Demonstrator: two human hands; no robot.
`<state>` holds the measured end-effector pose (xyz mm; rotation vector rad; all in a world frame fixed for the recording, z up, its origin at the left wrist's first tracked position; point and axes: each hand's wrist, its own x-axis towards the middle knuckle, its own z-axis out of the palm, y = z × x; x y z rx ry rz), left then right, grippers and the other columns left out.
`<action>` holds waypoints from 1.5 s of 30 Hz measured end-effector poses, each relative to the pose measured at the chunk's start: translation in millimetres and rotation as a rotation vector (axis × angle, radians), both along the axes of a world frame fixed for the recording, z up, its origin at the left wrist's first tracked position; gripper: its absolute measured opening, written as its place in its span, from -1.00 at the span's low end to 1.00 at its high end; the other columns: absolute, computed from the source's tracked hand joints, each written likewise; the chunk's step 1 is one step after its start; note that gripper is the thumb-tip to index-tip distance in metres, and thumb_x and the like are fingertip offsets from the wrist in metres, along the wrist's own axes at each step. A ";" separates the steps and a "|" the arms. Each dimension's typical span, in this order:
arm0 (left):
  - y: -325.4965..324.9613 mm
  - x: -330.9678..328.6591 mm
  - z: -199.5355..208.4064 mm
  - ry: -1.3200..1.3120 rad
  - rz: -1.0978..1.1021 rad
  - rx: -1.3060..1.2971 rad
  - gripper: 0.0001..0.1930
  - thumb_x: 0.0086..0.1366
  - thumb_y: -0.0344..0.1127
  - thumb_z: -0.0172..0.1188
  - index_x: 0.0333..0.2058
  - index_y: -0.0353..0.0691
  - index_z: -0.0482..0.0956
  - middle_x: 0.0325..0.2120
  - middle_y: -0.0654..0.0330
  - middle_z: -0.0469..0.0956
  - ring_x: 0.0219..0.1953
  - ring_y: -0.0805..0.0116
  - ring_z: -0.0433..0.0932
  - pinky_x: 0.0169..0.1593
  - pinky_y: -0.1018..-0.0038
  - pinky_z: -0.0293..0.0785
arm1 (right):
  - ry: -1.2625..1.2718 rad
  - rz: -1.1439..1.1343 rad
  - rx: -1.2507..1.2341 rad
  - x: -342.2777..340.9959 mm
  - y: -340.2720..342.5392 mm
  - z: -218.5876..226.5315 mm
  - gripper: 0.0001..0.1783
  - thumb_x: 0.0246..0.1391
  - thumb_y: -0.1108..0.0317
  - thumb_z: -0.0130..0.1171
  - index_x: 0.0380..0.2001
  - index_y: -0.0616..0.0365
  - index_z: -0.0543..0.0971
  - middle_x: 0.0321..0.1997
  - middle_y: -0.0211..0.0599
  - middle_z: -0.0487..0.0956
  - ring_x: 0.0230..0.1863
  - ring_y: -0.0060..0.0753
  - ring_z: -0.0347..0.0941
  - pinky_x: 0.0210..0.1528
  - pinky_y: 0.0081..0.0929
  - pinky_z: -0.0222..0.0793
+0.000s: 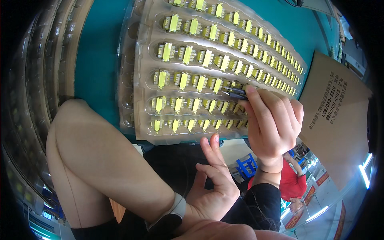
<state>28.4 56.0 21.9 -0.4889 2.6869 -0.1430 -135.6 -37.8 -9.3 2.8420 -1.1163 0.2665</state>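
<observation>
Nearest, the left hand [216, 184], loosely curled and empty, lies by the near edge of a clear plastic tray [143, 86], while farther right the right hand [274, 120] pinches black tweezers [237, 93] over its rows of yellow-topped components [183, 81], left of a brown carton [346, 150].

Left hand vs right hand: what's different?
The right hand pinches dark tweezers over the clear tray; the left hand holds nothing visible. The left hand has two fingers extended at the tray's near edge, while the right hand's fingers are curled. A watch shows at the left wrist, none at the right. Both hands are bare.
</observation>
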 end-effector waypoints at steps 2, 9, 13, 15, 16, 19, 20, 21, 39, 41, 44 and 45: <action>-0.8 -2.9 -4.3 0.024 -0.011 -0.009 -0.76 0.29 -0.51 0.25 -0.07 -0.33 0.71 -0.11 -0.26 0.73 -0.13 -0.09 0.80 -0.39 0.44 0.67 | 0.024 -0.006 -0.001 -3.6 -0.5 -1.6 -0.63 -0.06 0.38 0.45 -0.12 0.24 0.75 -0.24 -0.37 0.69 -0.34 -0.47 0.58 -0.26 -0.48 0.29; -0.5 -0.2 -2.3 -0.022 -0.009 -0.021 -0.77 0.31 -0.50 0.24 -0.07 -0.34 0.70 -0.12 -0.27 0.74 -0.14 -0.09 0.80 -0.39 0.44 0.67 | 0.041 0.006 0.021 2.3 1.3 -3.1 -0.64 -0.03 0.38 0.44 -0.11 0.25 0.75 -0.23 -0.36 0.69 -0.34 -0.46 0.58 -0.25 -0.48 0.30; 5.0 -3.3 -4.9 0.008 0.047 -0.008 -0.58 0.27 -0.23 0.32 0.00 -0.42 0.72 0.00 -0.12 0.73 -0.11 -0.04 0.80 -0.37 0.43 0.69 | -0.001 -0.005 0.026 3.0 0.7 -3.6 -0.62 -0.03 0.37 0.44 -0.09 0.25 0.74 -0.20 -0.33 0.69 -0.33 -0.45 0.58 -0.25 -0.47 0.30; 4.9 -3.3 -4.3 0.008 0.037 -0.003 -0.58 0.27 -0.23 0.32 0.00 -0.42 0.72 0.00 -0.12 0.73 -0.11 -0.04 0.80 -0.38 0.42 0.69 | -0.007 0.023 0.049 6.3 -3.5 -3.3 -0.61 -0.03 0.36 0.43 -0.10 0.27 0.74 -0.19 -0.30 0.69 -0.32 -0.44 0.58 -0.25 -0.47 0.31; 4.5 -3.2 -4.1 0.005 0.028 0.004 -0.58 0.27 -0.23 0.32 0.00 -0.43 0.72 0.00 -0.11 0.73 -0.11 -0.04 0.80 -0.38 0.42 0.69 | -0.007 0.023 0.049 9.7 -3.5 -2.2 -0.61 -0.03 0.36 0.43 -0.10 0.27 0.74 -0.19 -0.30 0.69 -0.32 -0.44 0.58 -0.25 -0.47 0.31; 3.3 -2.4 -4.5 0.011 0.031 0.008 -0.58 0.29 -0.22 0.30 0.00 -0.43 0.72 0.00 -0.11 0.74 -0.11 -0.05 0.80 -0.38 0.43 0.69 | 0.011 -0.030 0.081 16.9 -2.6 -0.2 -0.56 -0.23 0.46 0.56 -0.15 0.22 0.77 -0.27 -0.33 0.69 -0.29 -0.38 0.63 -0.19 -0.42 0.37; 2.7 -2.0 -4.5 0.010 0.033 0.009 -0.58 0.29 -0.22 0.30 0.00 -0.43 0.72 0.00 -0.11 0.74 -0.11 -0.05 0.80 -0.38 0.43 0.69 | 0.018 -0.024 0.080 17.0 -2.8 -0.4 -0.55 -0.24 0.46 0.56 -0.15 0.22 0.77 -0.27 -0.34 0.69 -0.29 -0.38 0.63 -0.20 -0.42 0.37; 2.0 -1.5 -4.1 0.008 0.029 0.009 -0.59 0.30 -0.22 0.30 0.00 -0.42 0.72 0.00 -0.11 0.74 -0.11 -0.05 0.80 -0.38 0.43 0.69 | 0.025 -0.018 0.079 17.2 -2.9 -0.2 -0.55 -0.24 0.47 0.56 -0.15 0.21 0.77 -0.27 -0.34 0.69 -0.29 -0.39 0.63 -0.20 -0.42 0.37; -1.4 -0.8 -2.1 -0.002 0.007 0.008 -0.82 0.29 -0.52 0.27 -0.14 -0.40 0.69 -0.12 -0.26 0.74 -0.15 -0.11 0.80 -0.41 0.43 0.66 | -0.029 -0.021 -0.019 4.6 -33.4 -4.1 -0.66 -0.10 0.41 0.49 -0.17 0.20 0.74 -0.29 -0.42 0.68 -0.35 -0.47 0.58 -0.24 -0.48 0.30; -1.1 -0.2 -2.3 -0.008 0.003 0.004 -0.82 0.28 -0.53 0.28 -0.14 -0.41 0.69 -0.12 -0.25 0.74 -0.16 -0.10 0.81 -0.42 0.43 0.66 | -0.031 -0.006 -0.024 6.1 -33.6 -5.8 -0.66 -0.10 0.41 0.49 -0.17 0.19 0.74 -0.28 -0.43 0.68 -0.35 -0.48 0.58 -0.24 -0.48 0.30; -1.5 -0.2 -3.3 0.004 0.018 0.008 -0.82 0.28 -0.53 0.27 -0.15 -0.40 0.69 -0.13 -0.25 0.74 -0.16 -0.10 0.81 -0.42 0.43 0.66 | -0.016 0.007 -0.024 6.8 -34.2 -6.8 -0.66 -0.09 0.40 0.49 -0.17 0.19 0.74 -0.29 -0.44 0.67 -0.35 -0.49 0.58 -0.23 -0.48 0.29; -2.0 0.2 -3.3 0.004 0.017 0.010 -0.82 0.28 -0.53 0.27 -0.15 -0.41 0.69 -0.13 -0.25 0.74 -0.16 -0.09 0.81 -0.42 0.43 0.66 | -0.006 0.012 -0.027 6.6 -34.5 -7.4 -0.66 -0.09 0.40 0.48 -0.16 0.19 0.74 -0.29 -0.44 0.67 -0.36 -0.49 0.57 -0.23 -0.48 0.29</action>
